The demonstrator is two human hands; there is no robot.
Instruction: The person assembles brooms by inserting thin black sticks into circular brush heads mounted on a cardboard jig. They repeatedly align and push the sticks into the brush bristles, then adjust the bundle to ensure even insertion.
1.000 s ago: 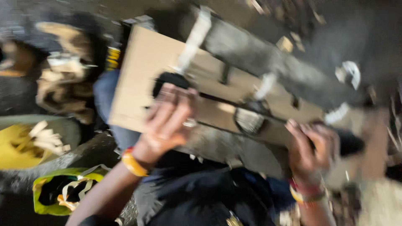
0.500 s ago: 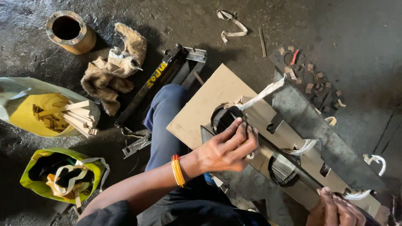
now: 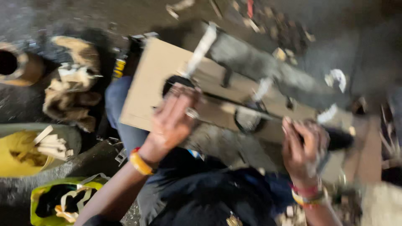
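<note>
- While the left hand [image 3: 173,121] presses spread fingers on the tan board [image 3: 155,79] across the lap, it sits right beside a round metal fitting [image 3: 248,119]; a slip could catch fingers.
- Right hand [image 3: 303,148] is closed around a dark handle [image 3: 339,140]; a jerk might twist the board off the knees.
- Scraps [image 3: 276,53] on the floor could snag.
</note>
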